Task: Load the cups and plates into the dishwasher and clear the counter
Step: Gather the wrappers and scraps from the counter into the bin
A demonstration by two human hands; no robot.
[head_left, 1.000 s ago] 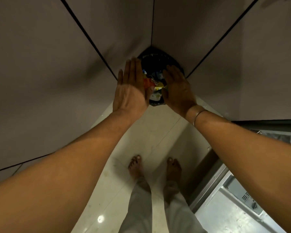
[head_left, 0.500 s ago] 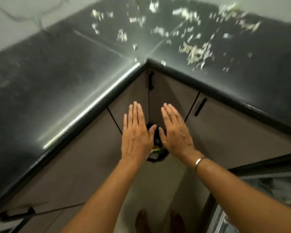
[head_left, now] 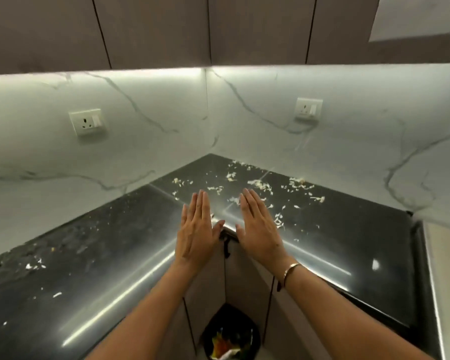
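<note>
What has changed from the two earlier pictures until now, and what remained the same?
The left hand and right hand rose from over the bin to the counter corner, toward the scraps. Nothing was taken or let go. Both stay flat, open and empty; the bin stays on the floor.

Nothing legible appears anywhere in the frame: no word, brand, number or sign. The left wall socket (head_left: pixel 88 122), at the middle left of the frame, and the right wall socket (head_left: pixel 308 108), right of centre, have plain white faces, and any marking on them is too small to make out. At the bottom centre, the colourful wrappers (head_left: pixel 220 345) inside the black bin (head_left: pixel 234 311) carry patches of red, yellow and white, but their print is too blurred to read.
</note>
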